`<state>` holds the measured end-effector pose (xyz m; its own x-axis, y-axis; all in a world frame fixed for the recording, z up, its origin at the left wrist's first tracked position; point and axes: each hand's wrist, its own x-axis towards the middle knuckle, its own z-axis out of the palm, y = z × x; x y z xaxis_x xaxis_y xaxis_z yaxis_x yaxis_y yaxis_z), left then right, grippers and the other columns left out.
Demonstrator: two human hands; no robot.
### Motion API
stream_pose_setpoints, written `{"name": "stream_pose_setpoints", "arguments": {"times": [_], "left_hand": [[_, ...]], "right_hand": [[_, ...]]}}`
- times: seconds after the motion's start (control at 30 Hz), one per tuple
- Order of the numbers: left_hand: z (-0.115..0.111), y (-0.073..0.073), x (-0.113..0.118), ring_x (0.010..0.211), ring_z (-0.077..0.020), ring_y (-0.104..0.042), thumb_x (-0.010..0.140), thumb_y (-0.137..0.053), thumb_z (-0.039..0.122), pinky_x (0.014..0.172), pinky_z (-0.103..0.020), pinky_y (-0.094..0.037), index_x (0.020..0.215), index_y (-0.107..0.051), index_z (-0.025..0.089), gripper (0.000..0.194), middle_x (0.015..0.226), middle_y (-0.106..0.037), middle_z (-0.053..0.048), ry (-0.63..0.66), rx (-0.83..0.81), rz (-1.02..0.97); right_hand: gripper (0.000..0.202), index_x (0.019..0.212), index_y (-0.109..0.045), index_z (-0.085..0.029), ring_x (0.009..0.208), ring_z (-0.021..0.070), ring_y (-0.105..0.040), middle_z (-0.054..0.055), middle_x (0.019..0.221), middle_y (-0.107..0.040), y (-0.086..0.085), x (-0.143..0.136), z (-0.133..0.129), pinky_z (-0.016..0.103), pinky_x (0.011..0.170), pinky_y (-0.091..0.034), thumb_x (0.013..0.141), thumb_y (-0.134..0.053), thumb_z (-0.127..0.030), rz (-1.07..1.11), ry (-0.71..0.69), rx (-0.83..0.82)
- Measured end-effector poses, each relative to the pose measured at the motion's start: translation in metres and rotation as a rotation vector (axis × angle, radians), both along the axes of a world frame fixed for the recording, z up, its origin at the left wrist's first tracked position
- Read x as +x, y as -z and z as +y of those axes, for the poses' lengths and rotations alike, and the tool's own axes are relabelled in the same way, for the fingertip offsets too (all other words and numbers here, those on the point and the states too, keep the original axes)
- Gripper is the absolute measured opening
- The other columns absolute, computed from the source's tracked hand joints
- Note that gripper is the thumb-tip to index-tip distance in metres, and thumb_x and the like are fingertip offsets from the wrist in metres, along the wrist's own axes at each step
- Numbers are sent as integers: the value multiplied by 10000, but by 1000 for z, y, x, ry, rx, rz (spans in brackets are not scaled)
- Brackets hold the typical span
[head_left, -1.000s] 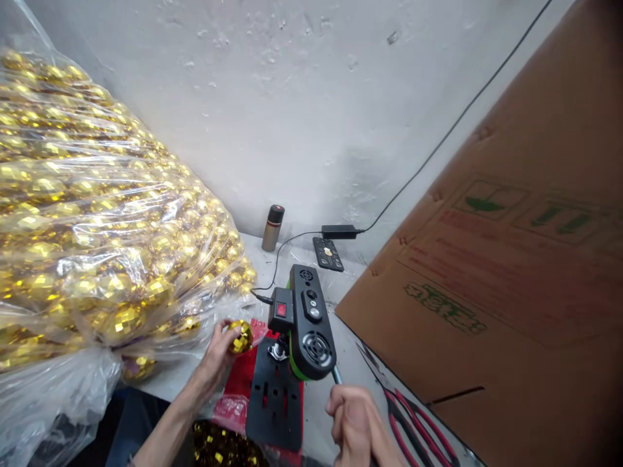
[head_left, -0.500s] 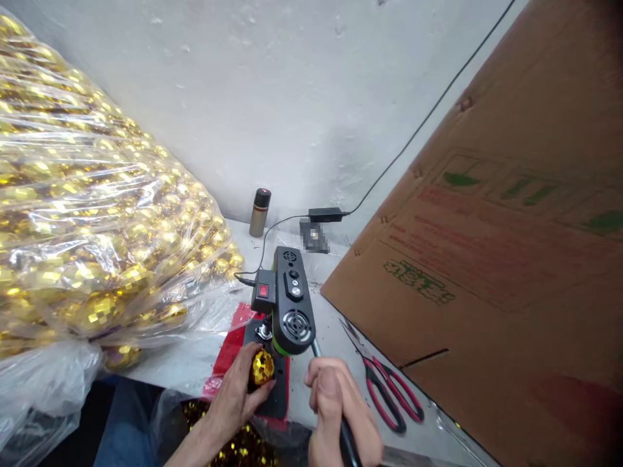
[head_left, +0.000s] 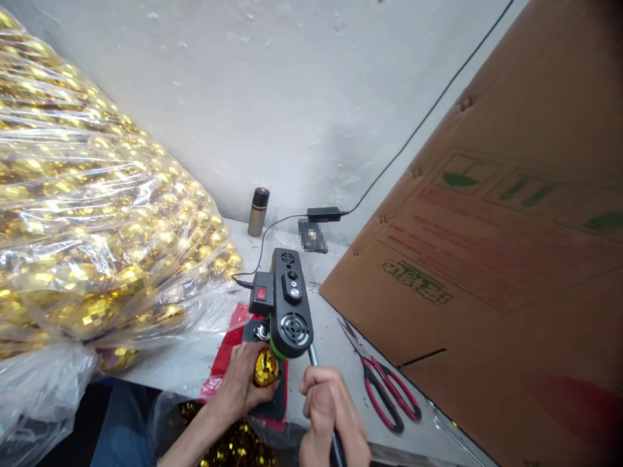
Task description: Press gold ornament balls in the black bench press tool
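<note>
A gold mirrored ball (head_left: 266, 368) sits in the grip of my left hand (head_left: 242, 381), over the dark base plate (head_left: 269, 410) of a small black bench machine (head_left: 291, 301). Its round front end, with a vented disc, overhangs the plate just beside the ball. My right hand (head_left: 327, 410) is wrapped around a metal lever with a black grip (head_left: 337, 449), which rises toward the machine's right side. Under the plate lies a red sheet (head_left: 222, 363). Part of the ball is hidden by my left fingers.
Scissors (head_left: 384, 389) with red and black handles lie right of the machine. A large cardboard box (head_left: 452, 246) leans on the right. Clear bags of gold balls (head_left: 111, 246) fill the left. Behind stand a bottle (head_left: 258, 213) and a power adapter (head_left: 324, 214) with its cable.
My right hand and the lever have shifted slightly down and left. The ball has turned a little within my left hand, and a dark spot now shows on its top.
</note>
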<state>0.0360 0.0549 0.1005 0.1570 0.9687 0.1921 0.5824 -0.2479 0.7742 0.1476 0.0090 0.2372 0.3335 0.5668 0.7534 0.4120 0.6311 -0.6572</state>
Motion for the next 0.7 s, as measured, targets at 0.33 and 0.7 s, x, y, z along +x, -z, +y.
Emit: {"name": "stream_pose_setpoints", "arguments": {"times": [0.33, 0.7], "left_hand": [[0, 8, 0, 962, -318, -668, 697, -832, 275, 886, -445, -527, 1111, -688, 191, 446, 1032, -742, -96, 10, 16, 16], [-2, -6, -1, 949, -316, -665, 704, -803, 248, 886, -449, -521, 1053, -675, 205, 374, 1009, -734, -83, 23, -28, 2]], "right_hand": [[414, 666, -426, -221, 548, 72, -462, -65, 651, -507, 37, -2, 11, 247, 734, -486, 1079, -408, -202, -40, 129, 163], [404, 678, -434, -222, 562, 73, -453, -67, 665, -502, 42, -3, 11, 238, 808, -500, 1080, -402, -193, -43, 131, 192]]}}
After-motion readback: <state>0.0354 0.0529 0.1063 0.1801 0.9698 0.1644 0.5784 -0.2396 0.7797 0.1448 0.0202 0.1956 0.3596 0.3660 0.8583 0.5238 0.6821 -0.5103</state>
